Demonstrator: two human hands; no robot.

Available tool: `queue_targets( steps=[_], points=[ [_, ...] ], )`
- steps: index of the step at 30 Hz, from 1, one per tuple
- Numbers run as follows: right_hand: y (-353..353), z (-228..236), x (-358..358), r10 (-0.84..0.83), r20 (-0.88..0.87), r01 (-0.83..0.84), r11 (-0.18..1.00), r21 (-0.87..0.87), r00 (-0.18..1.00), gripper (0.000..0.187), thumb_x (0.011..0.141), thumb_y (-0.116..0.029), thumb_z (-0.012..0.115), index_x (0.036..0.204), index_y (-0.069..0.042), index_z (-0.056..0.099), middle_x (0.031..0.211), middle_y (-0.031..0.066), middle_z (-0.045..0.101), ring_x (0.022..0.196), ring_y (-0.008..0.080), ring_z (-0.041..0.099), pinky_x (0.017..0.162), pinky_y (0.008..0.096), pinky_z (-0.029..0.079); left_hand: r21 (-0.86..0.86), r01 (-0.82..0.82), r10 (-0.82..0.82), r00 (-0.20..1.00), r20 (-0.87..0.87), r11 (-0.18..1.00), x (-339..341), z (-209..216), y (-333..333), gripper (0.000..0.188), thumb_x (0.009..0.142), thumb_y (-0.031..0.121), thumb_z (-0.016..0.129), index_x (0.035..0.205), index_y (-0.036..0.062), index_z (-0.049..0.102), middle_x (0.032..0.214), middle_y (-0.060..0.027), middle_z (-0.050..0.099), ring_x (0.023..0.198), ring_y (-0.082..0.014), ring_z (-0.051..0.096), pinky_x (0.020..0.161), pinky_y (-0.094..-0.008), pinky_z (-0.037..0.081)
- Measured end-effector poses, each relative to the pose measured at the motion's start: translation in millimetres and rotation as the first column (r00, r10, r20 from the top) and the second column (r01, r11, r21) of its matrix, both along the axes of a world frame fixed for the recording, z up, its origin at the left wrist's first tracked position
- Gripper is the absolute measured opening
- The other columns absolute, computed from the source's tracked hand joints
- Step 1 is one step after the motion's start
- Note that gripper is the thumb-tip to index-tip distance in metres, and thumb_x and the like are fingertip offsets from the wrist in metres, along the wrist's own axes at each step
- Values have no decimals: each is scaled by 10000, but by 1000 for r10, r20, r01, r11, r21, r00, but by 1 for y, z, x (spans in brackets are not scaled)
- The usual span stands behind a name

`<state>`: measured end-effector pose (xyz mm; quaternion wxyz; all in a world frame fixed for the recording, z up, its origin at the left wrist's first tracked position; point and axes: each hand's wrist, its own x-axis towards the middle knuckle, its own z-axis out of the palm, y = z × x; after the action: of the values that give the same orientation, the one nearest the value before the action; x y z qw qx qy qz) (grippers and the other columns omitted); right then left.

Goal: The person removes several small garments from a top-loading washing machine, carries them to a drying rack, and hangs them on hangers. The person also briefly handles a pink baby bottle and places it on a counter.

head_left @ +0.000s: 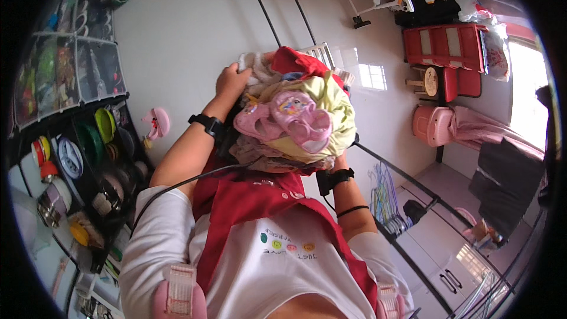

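A heaped pile of clothes [336, 109] is held up in front of my chest, with pale yellow, red and greyish pieces in it. On top rest pink children's sandals [295, 117] with a colourful picture on the strap. My left hand [232, 82] is closed at the pile's far left side, its thumb against a whitish fluffy cloth [257, 70]. My right hand [341, 162] reaches under the pile's near right side; the clothes hide its fingers. Each wrist wears a black strap.
To the left, a black shelf rack [88, 142] holds bowls and shoes below clear storage boxes [53, 71]. A black metal rail frame [407, 180] with colourful hangers [384, 195] stands right. Farther off are a red chair [446, 47], a small wooden stool [430, 81] and a pink bin [431, 125].
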<state>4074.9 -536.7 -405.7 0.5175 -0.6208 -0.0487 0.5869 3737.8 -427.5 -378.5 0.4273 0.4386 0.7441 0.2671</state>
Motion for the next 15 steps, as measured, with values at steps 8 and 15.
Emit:
queue_targets(
  steps=[8, 15],
  points=[
    [154, -121, 89, -55, 135, 67, 994, -85, 989, 271, 838, -136, 465, 1037, 20, 564, 959, 116, 614, 831, 237, 602, 738, 341, 482, -71, 111, -112, 994, -2, 991, 109, -138, 176, 406, 673, 391, 563, 893, 51, 606, 872, -223, 597, 856, -383, 563, 768, -446, 443],
    [195, -267, 180, -87, 176, 109, 987, -119, 981, 280, 835, -140, 474, 1053, 14, 557, 970, 120, 609, 843, 240, 598, 749, 342, 478, 26, 209, -209, 978, -14, 978, 216, -284, 255, 398, 692, 371, 560, 887, 27, 594, 861, -220, 601, 837, -385, 567, 752, -437, 450]
  ],
)
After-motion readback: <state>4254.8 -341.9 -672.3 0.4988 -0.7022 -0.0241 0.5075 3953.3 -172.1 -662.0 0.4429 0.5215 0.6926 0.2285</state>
